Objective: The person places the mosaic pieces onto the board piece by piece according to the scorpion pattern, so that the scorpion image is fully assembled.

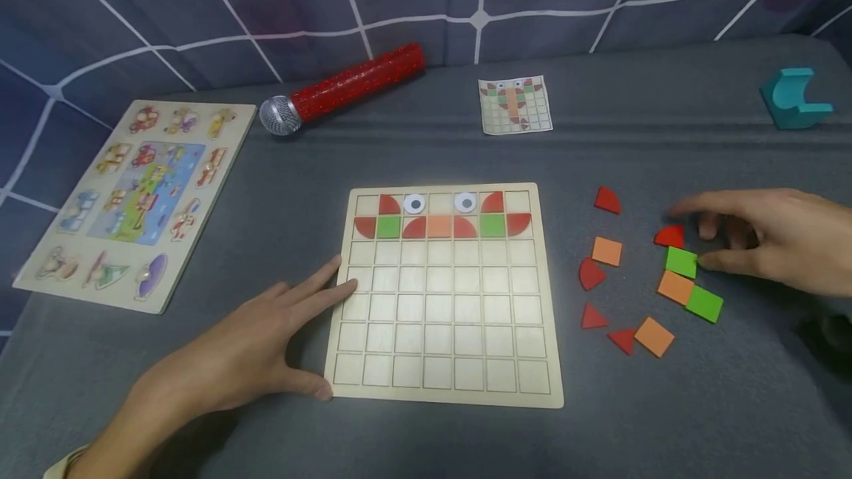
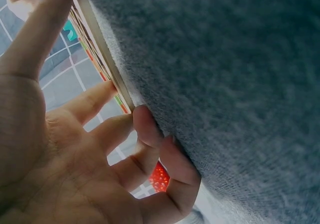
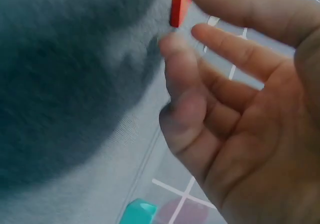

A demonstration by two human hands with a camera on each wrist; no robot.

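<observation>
A wooden grid board (image 1: 438,308) lies flat on the dark cloth, its top two rows holding red, green and orange pieces and two googly eyes. My left hand (image 1: 256,342) rests along the board's left edge, thumb at the lower corner and fingertips on the side. Over the loose pieces on the right, my right hand (image 1: 779,235) is spread apart with nothing held. Its thumb is at a green square (image 1: 682,262), though contact is unclear. Close by are a red quarter-circle (image 1: 669,235), an orange square (image 1: 675,287) and another green square (image 1: 704,304).
More red and orange pieces (image 1: 606,250) lie between board and right hand. A small pattern card (image 1: 515,106) sits behind the board. A red microphone (image 1: 359,86) and a picture puzzle (image 1: 180,272) are at left; a teal holder (image 1: 792,106) stands at far right.
</observation>
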